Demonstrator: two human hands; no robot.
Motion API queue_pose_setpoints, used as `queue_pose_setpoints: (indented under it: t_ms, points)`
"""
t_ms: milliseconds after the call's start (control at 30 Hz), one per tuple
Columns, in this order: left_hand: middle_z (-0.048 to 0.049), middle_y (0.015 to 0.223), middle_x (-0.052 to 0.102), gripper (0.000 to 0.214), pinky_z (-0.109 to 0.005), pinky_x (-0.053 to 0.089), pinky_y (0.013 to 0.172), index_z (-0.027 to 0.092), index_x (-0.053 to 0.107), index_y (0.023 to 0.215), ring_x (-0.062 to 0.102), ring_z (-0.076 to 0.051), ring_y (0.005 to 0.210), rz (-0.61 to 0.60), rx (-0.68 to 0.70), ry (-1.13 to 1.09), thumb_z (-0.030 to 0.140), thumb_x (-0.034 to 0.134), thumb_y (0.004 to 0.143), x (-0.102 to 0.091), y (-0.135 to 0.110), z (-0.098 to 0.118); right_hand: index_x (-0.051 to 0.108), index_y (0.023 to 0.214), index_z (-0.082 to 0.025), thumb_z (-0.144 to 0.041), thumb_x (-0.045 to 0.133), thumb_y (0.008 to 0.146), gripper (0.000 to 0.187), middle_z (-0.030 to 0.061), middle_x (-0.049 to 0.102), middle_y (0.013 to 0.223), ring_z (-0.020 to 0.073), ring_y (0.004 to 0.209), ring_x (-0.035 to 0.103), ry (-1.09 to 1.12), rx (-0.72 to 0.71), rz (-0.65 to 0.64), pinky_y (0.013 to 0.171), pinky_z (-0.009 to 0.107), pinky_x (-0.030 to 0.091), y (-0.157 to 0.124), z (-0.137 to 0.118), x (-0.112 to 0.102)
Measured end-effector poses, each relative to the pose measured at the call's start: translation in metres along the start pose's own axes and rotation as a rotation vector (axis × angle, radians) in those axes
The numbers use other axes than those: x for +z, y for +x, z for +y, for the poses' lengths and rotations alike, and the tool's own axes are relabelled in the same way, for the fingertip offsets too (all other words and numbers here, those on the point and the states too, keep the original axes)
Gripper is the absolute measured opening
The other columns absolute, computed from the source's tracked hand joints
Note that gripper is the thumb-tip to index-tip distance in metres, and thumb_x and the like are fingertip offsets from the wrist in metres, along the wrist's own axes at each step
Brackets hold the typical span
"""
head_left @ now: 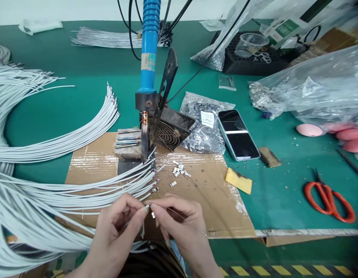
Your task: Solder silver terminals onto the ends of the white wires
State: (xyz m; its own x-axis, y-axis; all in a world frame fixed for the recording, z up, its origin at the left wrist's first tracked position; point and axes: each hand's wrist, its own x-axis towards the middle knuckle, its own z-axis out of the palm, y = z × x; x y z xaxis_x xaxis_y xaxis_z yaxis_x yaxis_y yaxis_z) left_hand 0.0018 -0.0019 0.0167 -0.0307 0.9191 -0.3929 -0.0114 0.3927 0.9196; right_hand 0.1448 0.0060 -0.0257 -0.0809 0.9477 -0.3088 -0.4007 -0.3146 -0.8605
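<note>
My left hand (116,231) and my right hand (181,224) meet at the front edge of the cardboard sheet (213,193). Left fingers pinch the end of a white wire (138,214). Right fingers pinch a small metal terminal (152,214) against that wire end, and a thin strand of solder wire (187,222) runs across the right hand. Just beyond lie the ends of a bundle of white wires (80,189). A blue-handled soldering iron (149,50) stands upright in its holder behind them, tip down. Several loose metal terminals (179,170) lie on the cardboard.
A phone (238,135) and bags of small parts (205,123) lie right of the iron. Orange scissors (329,199) sit at right on the green table (283,193). A small fan (170,131) leans behind the iron. Large plastic bags (312,92) fill the right rear.
</note>
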Motion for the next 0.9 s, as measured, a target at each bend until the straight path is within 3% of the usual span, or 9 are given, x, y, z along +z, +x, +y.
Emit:
queue_pose_setpoints:
  t_ms: [167,400,633,667,733,833,900]
  points:
    - [0.0076,0.056,0.048,0.032,-0.021,0.028,0.05,0.018,0.066,0.069,0.031,-0.009,0.053,0.034,-0.038,-0.037,0.043,0.08,0.084,0.003,0.002,0.003,0.089,0.082,-0.021,-0.04,0.088,0.08,0.019,-0.002,0.06,0.053,0.0021,0.034,0.042,0.087,0.124,-0.025,0.033,0.011,0.034,0.0,0.0,0.001]
    - [0.0052,0.057,0.052,0.045,-0.021,0.026,0.049,0.017,0.068,0.072,0.032,-0.009,0.053,-0.03,-0.09,-0.087,0.059,0.079,0.084,0.0,0.004,0.004,0.088,0.083,-0.021,-0.039,0.084,0.084,0.018,-0.0014,0.06,0.059,0.0033,0.038,0.042,0.018,-0.044,0.052,0.035,0.013,0.039,-0.002,0.004,0.007]
    - [0.0043,0.06,0.051,0.049,-0.019,0.023,0.047,0.018,0.065,0.074,0.033,-0.009,0.055,-0.012,-0.119,-0.033,0.065,0.074,0.085,0.0,0.003,0.0,0.086,0.079,-0.02,-0.049,0.082,0.084,0.029,-0.006,0.05,0.044,0.0024,0.03,0.032,0.087,0.064,0.072,0.029,0.013,0.03,-0.001,0.013,0.012]
    - [0.005,0.06,0.049,0.049,-0.019,0.022,0.047,0.018,0.064,0.074,0.033,-0.009,0.055,-0.007,-0.128,-0.042,0.065,0.074,0.085,0.0,0.003,-0.001,0.086,0.078,-0.021,-0.044,0.081,0.086,0.024,-0.0055,0.053,0.046,0.003,0.031,0.035,0.044,0.009,0.101,0.03,0.013,0.032,-0.002,0.014,0.012]
    - [0.0061,0.06,0.046,0.047,-0.019,0.022,0.048,0.019,0.063,0.075,0.032,-0.009,0.054,-0.003,-0.151,-0.066,0.063,0.075,0.086,-0.001,0.003,-0.003,0.086,0.082,-0.024,-0.026,0.079,0.088,0.009,-0.0034,0.061,0.053,0.0058,0.038,0.047,-0.158,-0.232,0.17,0.037,0.015,0.041,-0.004,0.014,0.013]
    - [0.007,0.06,0.041,0.047,-0.018,0.023,0.048,0.019,0.062,0.076,0.031,-0.009,0.055,-0.031,-0.173,-0.059,0.063,0.072,0.088,-0.003,0.003,-0.003,0.083,0.1,-0.025,-0.003,0.074,0.085,0.029,0.0006,0.075,0.069,0.0121,0.055,0.064,-0.604,-0.703,0.192,0.054,0.022,0.055,-0.008,0.01,0.009]
    - [0.0067,0.061,0.039,0.047,-0.018,0.022,0.047,0.018,0.062,0.076,0.03,-0.009,0.056,-0.056,-0.17,-0.032,0.063,0.07,0.09,-0.006,0.003,-0.001,0.078,0.112,-0.024,0.002,0.071,0.085,0.038,0.0032,0.079,0.076,0.0148,0.06,0.068,-0.808,-0.856,0.133,0.06,0.025,0.06,-0.009,0.005,0.004]
